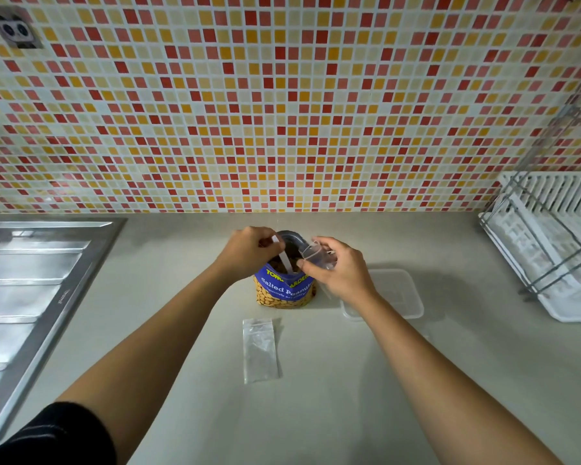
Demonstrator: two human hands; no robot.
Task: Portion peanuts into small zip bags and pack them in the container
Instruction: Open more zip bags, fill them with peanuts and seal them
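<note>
Peanut bag [284,290]: upright on the bench [316,414], not far from the tiled wall [282,112]; a blue and yellow pouch printed "Salted Peanuts", its top open and nuts visible inside.
Left hand [249,250]: over the left edge of the peanut bag's mouth, fingers curled and pinching the upper end of the white scoop [281,258].
White scoop: a slim white handle, gripped by the left hand, slanting down into the peanut bag; its lower end is hidden inside the pouch.
Right hand [339,266]: at the right edge of the pouch's mouth, thumb and fingers clamped on the small zip bag [316,255].
Small zip bag: clear, held off the bench in the right hand, its mouth spread open just above the pouch's right rim; whether it holds any nuts cannot be told.
Spare zip bag [260,350]: clear, lying flat on the bench, nearer the person than the peanut bag, between the two forearms and touching nothing else.
Container [399,297]: clear and rectangular, on the bench just to the right of the peanut bag, partly behind the right wrist; whether a lid sits on it cannot be told.
Sink [31,280]: steel drainboard set into the bench at the far left.
Dish rack [550,246]: white tray with a wire frame at the far right of the bench, against the tiled wall.
Sleeve [57,434]: dark fabric on the left upper arm, at the lower left corner.
</note>
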